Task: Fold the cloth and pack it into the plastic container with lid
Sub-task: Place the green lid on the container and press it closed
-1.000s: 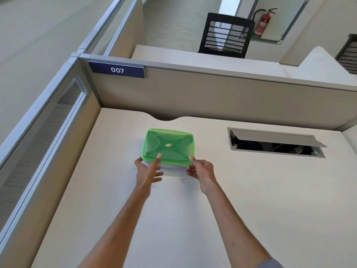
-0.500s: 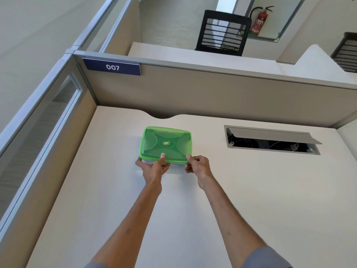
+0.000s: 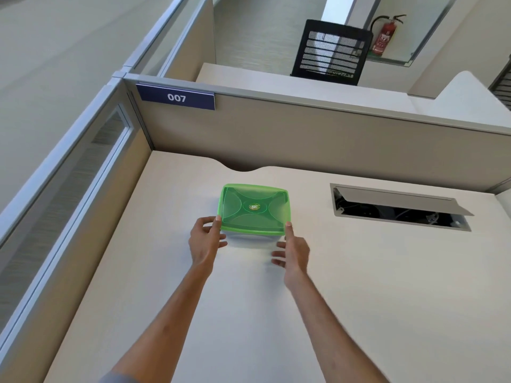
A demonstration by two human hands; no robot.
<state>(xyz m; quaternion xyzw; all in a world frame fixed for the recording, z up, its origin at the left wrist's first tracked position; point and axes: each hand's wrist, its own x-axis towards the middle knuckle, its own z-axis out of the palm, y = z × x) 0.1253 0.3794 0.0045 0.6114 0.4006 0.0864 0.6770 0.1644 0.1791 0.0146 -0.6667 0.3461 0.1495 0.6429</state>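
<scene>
The plastic container [image 3: 254, 239] sits on the pale desk [image 3: 359, 286], closed by its translucent green lid [image 3: 254, 208] with a round sticker in the middle. My left hand [image 3: 206, 241] pinches the near left corner, thumb on the lid and fingers against the side below. My right hand [image 3: 294, 251] is at the near right corner; its index fingertip touches the lid's corner and the other fingers are spread, off the box. No cloth shows; the contents are hidden under the lid.
A cable hatch [image 3: 401, 208] with its flap raised lies in the desk to the right. Beige partition walls [image 3: 304, 142] close the back and left sides, with a "007" sign [image 3: 177, 97]. A black chair [image 3: 330, 52] stands beyond.
Both hands slid apart along the container's near edge, from its middle to the two near corners. The right hand's fingers have spread. The container stays in place.
</scene>
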